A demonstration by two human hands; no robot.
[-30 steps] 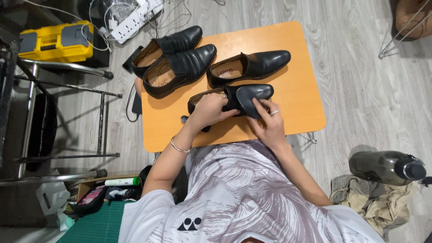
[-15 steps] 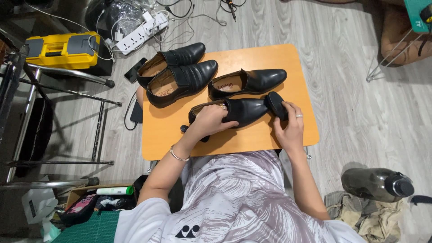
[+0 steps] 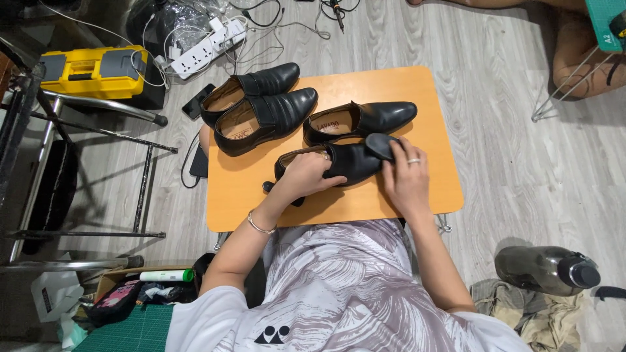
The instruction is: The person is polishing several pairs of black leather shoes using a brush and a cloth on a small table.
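Four black leather shoes lie on a low orange table [image 3: 244, 195]. My left hand [image 3: 306, 175] grips the nearest shoe [image 3: 355, 164] over its opening and steadies it on the tabletop. At that shoe's toe, my right hand [image 3: 405, 181] presses a small dark pad [image 3: 381, 145] against the leather; a ring is on one finger. A second shoe [image 3: 368, 118] lies just behind it. A matching pair [image 3: 264, 104] rests side by side at the table's far left corner, toes pointing right. A small black piece [image 3: 267, 187] lies by my left wrist.
A yellow toolbox [image 3: 91, 70], a white power strip [image 3: 195, 55] with cables and a dark phone [image 3: 198, 101] are on the wood floor at the left. Metal chair legs [image 3: 98, 107] stand left. A dark bottle [image 3: 544, 270] lies on cloth at the right.
My right hand has slid from the middle of the nearest shoe out to its toe with the dark pad. My left hand stays on the shoe's opening.
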